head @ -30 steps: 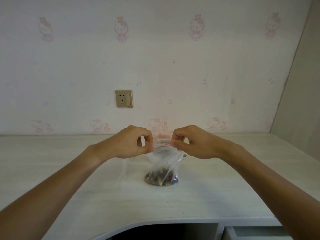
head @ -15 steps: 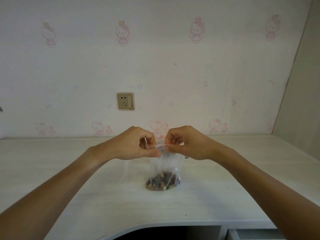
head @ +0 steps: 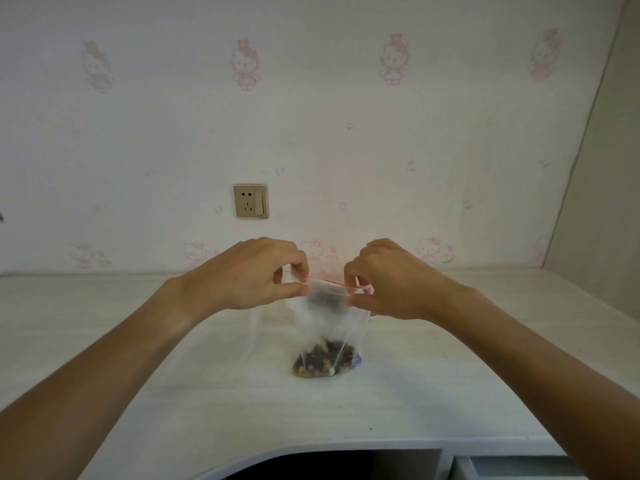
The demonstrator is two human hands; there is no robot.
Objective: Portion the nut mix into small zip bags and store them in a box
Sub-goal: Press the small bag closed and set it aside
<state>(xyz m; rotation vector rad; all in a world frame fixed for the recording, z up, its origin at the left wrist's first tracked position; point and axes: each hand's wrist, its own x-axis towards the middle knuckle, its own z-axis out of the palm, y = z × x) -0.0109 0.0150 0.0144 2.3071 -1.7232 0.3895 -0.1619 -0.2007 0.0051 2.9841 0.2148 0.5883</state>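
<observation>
Nearest us, our two forearms reach over the worktop [head: 207, 403] toward the zip bag [head: 329, 327], our landmark here. It stands upright on the worktop with the nut mix [head: 325, 362] settled at its bottom, so we judge this portion already filled. Our left hand [head: 252, 277] pinches the left end of the bag's top edge, thumb and fingers clamped on the plastic; our right hand [head: 388, 282] pinches the right end the same way. The red zip strip [head: 334, 283] runs taut between the two grips. We cannot tell whether the seal is pressed closed yet. Behind the bag, a wall socket [head: 251, 201] sits on the wallpapered wall. We see no box or other bags, so sealing, further portions and storing appear to be left.
</observation>
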